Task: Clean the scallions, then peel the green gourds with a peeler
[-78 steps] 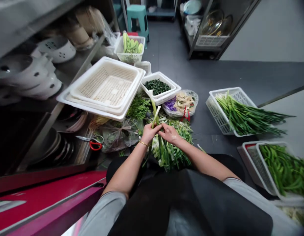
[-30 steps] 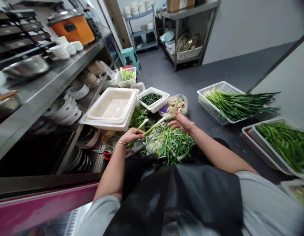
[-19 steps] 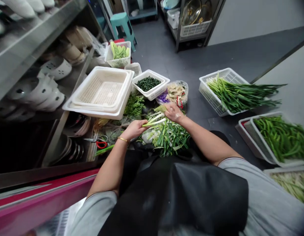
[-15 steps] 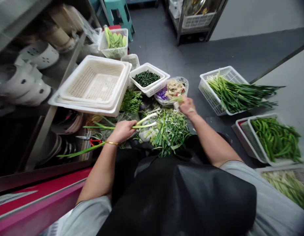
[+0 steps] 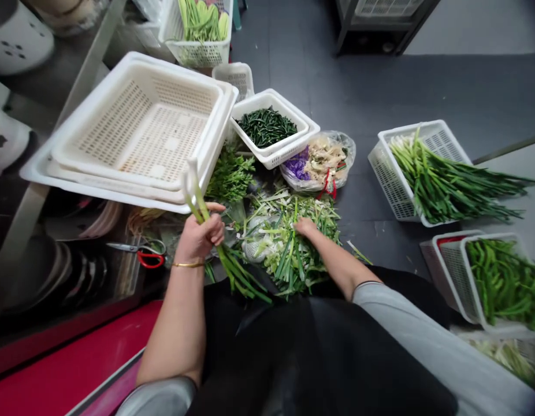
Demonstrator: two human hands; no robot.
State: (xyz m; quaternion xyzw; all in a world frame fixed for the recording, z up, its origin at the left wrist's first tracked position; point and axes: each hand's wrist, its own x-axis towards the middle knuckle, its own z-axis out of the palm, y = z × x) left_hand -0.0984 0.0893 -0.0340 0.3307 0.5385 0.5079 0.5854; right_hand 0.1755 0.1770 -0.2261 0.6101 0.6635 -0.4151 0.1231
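Observation:
My left hand (image 5: 202,236) is closed around a few green onions (image 5: 239,268). Their white ends point up and away, and the green leaves hang down toward my lap. On the forearm sits a gold bracelet. My right hand (image 5: 305,227), fingers curled together, is down at the heap of green onion trimmings (image 5: 289,260); what it grips, if anything, is hidden. To the left lie scissors (image 5: 150,259) with red on the handles. Leafy green herbs (image 5: 231,176) are just beyond my left hand.
Stacked white baskets (image 5: 157,138) stand at left, beside a basket of dark green chillies (image 5: 266,127). A plastic bag of scraps (image 5: 319,159) lies past the heap. At right are baskets of green onions (image 5: 445,173) and green peppers (image 5: 505,283). A metal shelf (image 5: 88,75) borders the left.
My left hand has turned the green onions from lying sideways to white ends up. My right hand has come down from near the scrap bag into the trimmings. The camera view has shifted downward.

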